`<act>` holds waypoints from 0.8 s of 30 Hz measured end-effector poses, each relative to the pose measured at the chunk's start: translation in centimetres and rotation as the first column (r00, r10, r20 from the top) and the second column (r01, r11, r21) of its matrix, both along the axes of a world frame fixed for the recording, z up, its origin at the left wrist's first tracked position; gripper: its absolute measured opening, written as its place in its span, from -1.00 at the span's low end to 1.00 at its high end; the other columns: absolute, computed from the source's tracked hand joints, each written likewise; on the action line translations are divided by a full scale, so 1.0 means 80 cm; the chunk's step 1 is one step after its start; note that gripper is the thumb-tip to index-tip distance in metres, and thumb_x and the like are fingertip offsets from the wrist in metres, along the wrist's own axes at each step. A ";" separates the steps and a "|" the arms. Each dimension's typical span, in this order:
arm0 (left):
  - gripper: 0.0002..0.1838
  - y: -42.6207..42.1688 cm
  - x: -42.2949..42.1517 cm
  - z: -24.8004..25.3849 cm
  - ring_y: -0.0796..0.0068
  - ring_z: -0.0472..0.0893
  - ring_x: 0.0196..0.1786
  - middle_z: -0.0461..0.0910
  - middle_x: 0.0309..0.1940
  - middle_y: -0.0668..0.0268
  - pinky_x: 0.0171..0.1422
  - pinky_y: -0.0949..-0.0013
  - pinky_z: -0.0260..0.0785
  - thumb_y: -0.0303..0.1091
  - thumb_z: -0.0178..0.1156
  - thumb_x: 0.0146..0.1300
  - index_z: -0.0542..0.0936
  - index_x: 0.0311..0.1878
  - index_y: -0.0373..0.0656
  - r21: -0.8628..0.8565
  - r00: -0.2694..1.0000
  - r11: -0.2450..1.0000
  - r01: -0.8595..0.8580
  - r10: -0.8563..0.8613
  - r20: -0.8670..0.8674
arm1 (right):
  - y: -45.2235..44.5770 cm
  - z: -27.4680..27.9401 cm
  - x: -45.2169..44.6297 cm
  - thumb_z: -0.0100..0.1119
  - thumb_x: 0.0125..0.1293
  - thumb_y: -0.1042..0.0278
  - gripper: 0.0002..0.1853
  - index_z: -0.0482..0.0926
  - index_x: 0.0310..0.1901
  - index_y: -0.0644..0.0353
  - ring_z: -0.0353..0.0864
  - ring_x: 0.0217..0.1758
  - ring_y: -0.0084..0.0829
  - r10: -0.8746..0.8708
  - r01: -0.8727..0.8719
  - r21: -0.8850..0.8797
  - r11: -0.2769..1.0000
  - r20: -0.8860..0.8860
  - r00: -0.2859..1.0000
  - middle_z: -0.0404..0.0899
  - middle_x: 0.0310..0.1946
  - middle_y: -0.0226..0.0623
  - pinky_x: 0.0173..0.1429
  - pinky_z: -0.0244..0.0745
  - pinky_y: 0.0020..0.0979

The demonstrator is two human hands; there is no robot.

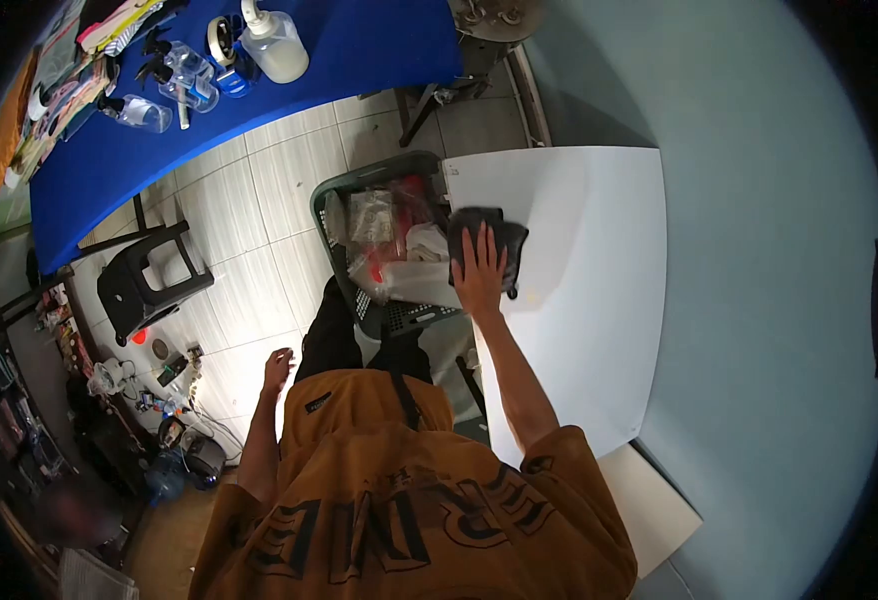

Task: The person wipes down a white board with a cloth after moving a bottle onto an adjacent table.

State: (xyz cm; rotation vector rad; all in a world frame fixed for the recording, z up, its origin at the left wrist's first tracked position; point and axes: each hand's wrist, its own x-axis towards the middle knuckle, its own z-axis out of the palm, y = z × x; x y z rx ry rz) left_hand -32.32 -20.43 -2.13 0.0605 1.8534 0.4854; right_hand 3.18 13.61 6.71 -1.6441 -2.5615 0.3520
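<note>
My right hand (480, 270) lies flat with fingers spread on a black, folded cloth-like item (515, 243) at the left part of a white board (589, 260). Whether that item is a rag or a soft pouch I cannot tell. My left hand (278, 369) hangs beside my left thigh, fingers loosely bent and a little apart, with nothing seen in it. A dark green basket (321, 200) stands in front of my legs, against the board's left edge. Inside it are clear plastic packets (371, 217), red items and a white piece.
A blue-covered table (379, 50) ahead holds a pump bottle (277, 48), several spray bottles (191, 80) and stacked packets. A black stool (154, 280) stands on the tiles at left. Cables and a water jug (166, 477) lie left of me. A wall (759, 250) rises at right.
</note>
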 end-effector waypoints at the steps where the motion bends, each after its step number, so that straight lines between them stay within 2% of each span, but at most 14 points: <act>1: -0.54 0.002 -0.001 -0.001 0.32 0.58 -0.08 0.58 -0.05 0.15 -0.02 0.28 0.40 -0.05 0.09 0.32 0.46 0.13 -0.17 0.011 1.000 1.000 0.000 0.000 0.001 | 0.017 -0.001 -0.010 0.02 0.31 0.16 -0.36 0.15 0.41 -0.01 -0.07 0.52 -0.12 0.007 -0.007 0.021 1.000 0.000 1.000 -0.04 0.46 -0.13 0.43 -0.12 0.18; 3: -0.54 0.007 -0.003 0.003 0.32 0.58 -0.08 0.58 -0.04 0.15 -0.02 0.28 0.40 -0.05 0.08 0.33 0.46 0.14 -0.17 0.032 1.000 0.999 -0.006 0.006 -0.002 | 0.050 -0.001 -0.029 0.01 0.30 0.18 -0.39 0.18 0.39 -0.01 -0.03 0.51 -0.16 0.026 -0.026 0.062 0.998 -0.005 1.000 0.00 0.45 -0.16 0.42 -0.08 0.17; 6: -0.59 0.033 -0.002 0.015 0.37 0.60 -0.14 0.60 -0.10 0.15 -0.11 0.37 0.41 -0.14 0.11 0.32 0.48 0.11 -0.21 0.066 0.999 0.998 -0.019 0.022 -0.036 | 0.077 -0.011 -0.042 0.02 0.28 0.21 -0.37 0.17 0.40 -0.03 -0.04 0.51 -0.17 0.050 -0.046 0.094 0.995 -0.039 0.998 -0.02 0.46 -0.19 0.42 -0.08 0.19; 10: -0.59 0.058 0.001 0.016 0.38 0.60 -0.13 0.60 -0.11 0.14 -0.08 0.37 0.40 -0.15 0.09 0.34 0.47 0.12 -0.23 0.129 0.999 0.992 0.003 0.001 -0.035 | 0.116 -0.014 -0.065 0.06 0.27 0.21 -0.35 0.16 0.40 -0.05 0.00 0.49 -0.16 0.038 -0.028 0.117 0.993 -0.088 0.995 -0.01 0.46 -0.20 0.42 -0.07 0.19; 14: -0.57 0.071 0.008 0.020 0.32 0.57 -0.04 0.57 -0.02 0.14 0.05 0.30 0.39 -0.08 0.02 0.37 0.46 0.16 -0.17 0.130 0.998 0.990 0.054 -0.051 -0.022 | 0.116 -0.013 -0.078 0.10 0.26 0.29 -0.37 0.21 0.37 -0.02 0.02 0.48 -0.16 -0.009 0.022 0.123 0.992 -0.099 0.995 0.03 0.44 -0.18 0.41 -0.02 0.16; 18: -0.54 0.070 0.015 0.012 0.33 0.57 -0.03 0.57 -0.03 0.15 0.04 0.30 0.39 -0.05 0.05 0.35 0.45 0.17 -0.18 0.109 1.000 0.994 0.001 -0.002 0.008 | 0.083 -0.017 -0.040 0.07 0.25 0.32 -0.47 0.33 0.29 0.02 0.04 0.48 -0.16 0.246 -0.239 0.082 0.967 -0.076 0.966 0.06 0.44 -0.22 0.41 0.00 0.10; 21: -0.55 0.067 0.018 0.004 0.36 0.57 -0.06 0.58 -0.03 0.17 0.02 0.31 0.39 -0.06 0.05 0.35 0.45 0.15 -0.19 0.093 0.999 0.995 -0.029 0.027 0.026 | 0.081 -0.016 -0.039 0.05 0.26 0.34 -0.46 0.32 0.31 -0.02 0.04 0.48 -0.16 0.193 -0.192 0.025 0.981 -0.165 0.967 0.05 0.44 -0.24 0.41 0.01 0.11; 24: -0.55 0.066 0.019 -0.001 0.38 0.56 -0.07 0.58 -0.03 0.18 0.02 0.31 0.39 -0.06 0.05 0.35 0.45 0.15 -0.17 0.081 0.998 0.995 -0.058 0.055 0.041 | 0.096 -0.012 -0.058 0.05 0.25 0.33 -0.42 0.28 0.34 -0.07 0.05 0.47 -0.15 0.049 -0.043 0.034 0.998 -0.227 0.973 0.05 0.44 -0.23 0.41 -0.01 0.12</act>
